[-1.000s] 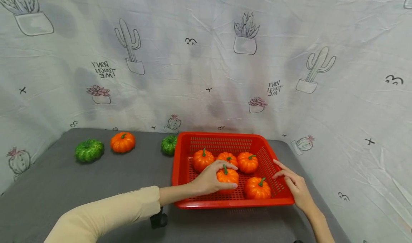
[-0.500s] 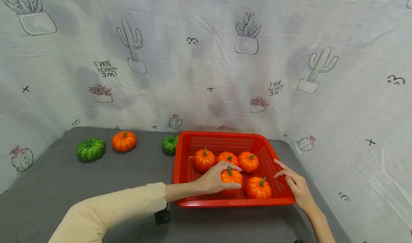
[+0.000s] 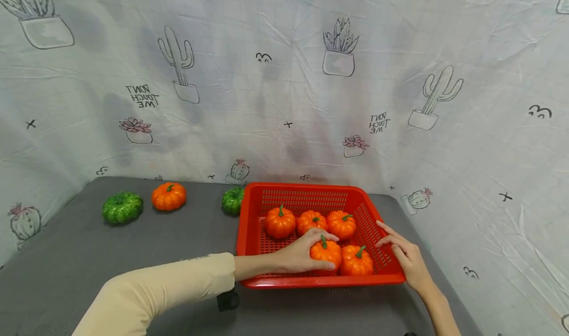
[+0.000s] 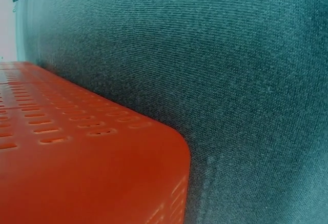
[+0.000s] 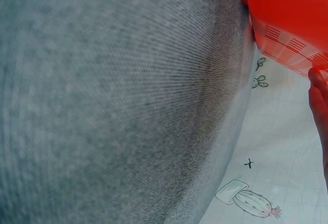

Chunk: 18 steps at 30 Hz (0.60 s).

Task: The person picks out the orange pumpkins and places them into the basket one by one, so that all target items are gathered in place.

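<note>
My left hand (image 3: 302,254) grips a small orange pumpkin (image 3: 326,257) with a green stem, thumb on the near side and fingers over the far side. It is low inside the red plastic basket (image 3: 306,280), right beside another orange pumpkin (image 3: 356,262) at the front right. A further three orange pumpkins stand behind: one at the left (image 3: 280,222), one in the middle (image 3: 310,221) and one at the right (image 3: 341,225). My right hand (image 3: 411,262) holds the basket's right rim. In the right wrist view a finger (image 5: 319,98) touches the basket's wall (image 5: 292,44).
On the grey table (image 3: 178,247), left of the basket, lie a green pumpkin (image 3: 122,207) and an orange pumpkin (image 3: 169,196). Another green pumpkin (image 3: 232,201) stands against the basket's back left side. A patterned cloth (image 3: 284,89) hangs behind and at the sides.
My left hand has carried the pumpkin to the right and slightly toward the near side, up to the front-right pumpkin. The right hand has stayed on the basket's rim.
</note>
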Tool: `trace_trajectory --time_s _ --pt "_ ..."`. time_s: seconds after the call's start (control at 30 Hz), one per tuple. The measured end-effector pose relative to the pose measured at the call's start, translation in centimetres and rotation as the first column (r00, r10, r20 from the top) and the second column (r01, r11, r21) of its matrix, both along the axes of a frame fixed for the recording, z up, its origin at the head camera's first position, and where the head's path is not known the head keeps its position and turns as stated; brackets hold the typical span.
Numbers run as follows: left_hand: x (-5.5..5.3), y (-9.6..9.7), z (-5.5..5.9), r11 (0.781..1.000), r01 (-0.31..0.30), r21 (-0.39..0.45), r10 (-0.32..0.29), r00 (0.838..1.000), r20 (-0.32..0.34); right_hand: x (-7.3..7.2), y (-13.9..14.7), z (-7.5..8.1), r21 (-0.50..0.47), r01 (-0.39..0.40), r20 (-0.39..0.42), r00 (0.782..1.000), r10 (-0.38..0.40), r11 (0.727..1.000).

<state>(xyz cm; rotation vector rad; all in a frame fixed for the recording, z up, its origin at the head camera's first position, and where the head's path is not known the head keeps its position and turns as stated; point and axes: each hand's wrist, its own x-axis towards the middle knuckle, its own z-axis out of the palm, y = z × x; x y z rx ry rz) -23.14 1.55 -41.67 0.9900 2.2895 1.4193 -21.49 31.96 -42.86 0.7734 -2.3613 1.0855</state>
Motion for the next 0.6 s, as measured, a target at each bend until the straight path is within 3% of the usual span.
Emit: trace_trajectory --time_s 0.3,0.6 --pt "0.01 0.15 -0.43 0.999 0.037 -0.010 -0.038 0.998 -0.049 -0.06 0.06 -0.09 0.009 0.010 0.005 1.000 -0.010 1.000" --pt "-0.44 0.04 -0.62 0.992 0.058 -0.115 -0.063 0.997 -0.035 -0.08 0.04 0.00 0.016 0.011 -0.008 1.000 -0.010 1.000"
